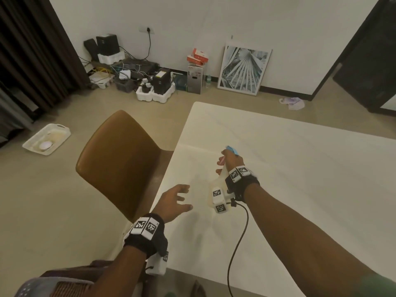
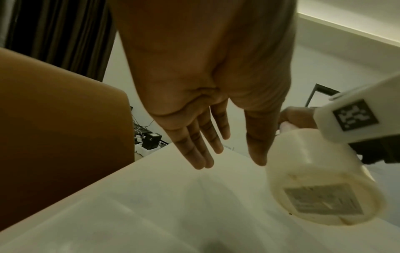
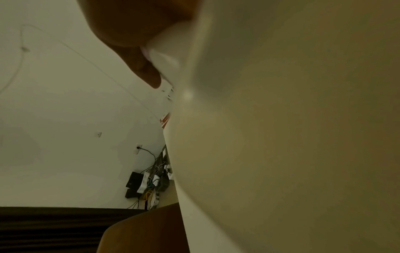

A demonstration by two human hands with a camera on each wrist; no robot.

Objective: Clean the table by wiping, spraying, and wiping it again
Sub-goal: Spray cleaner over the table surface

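Observation:
My right hand [image 1: 229, 160] grips the neck of a translucent white spray bottle [image 1: 219, 177] with a blue nozzle [image 1: 232, 149], tilted above the white table [image 1: 300, 168]. The left wrist view has the bottle [image 2: 320, 179] bottom-first, a label on its base. In the right wrist view the bottle [image 3: 281, 137] fills most of the picture, a fingertip [image 3: 149, 75] against it. My left hand [image 1: 176, 200] hovers over the table's left edge, fingers straight and spread, holding nothing; its fingers [image 2: 201, 142] point down at the tabletop [image 2: 151, 205]. No cloth is in view.
A brown chair [image 1: 120, 166] stands against the table's left edge. On the floor lie a white tray [image 1: 46, 139], electronics and cables [image 1: 137, 71] by the wall, a framed picture [image 1: 244, 70] and a crumpled bag [image 1: 293, 102]. Dark curtains [image 1: 27, 56] hang at left.

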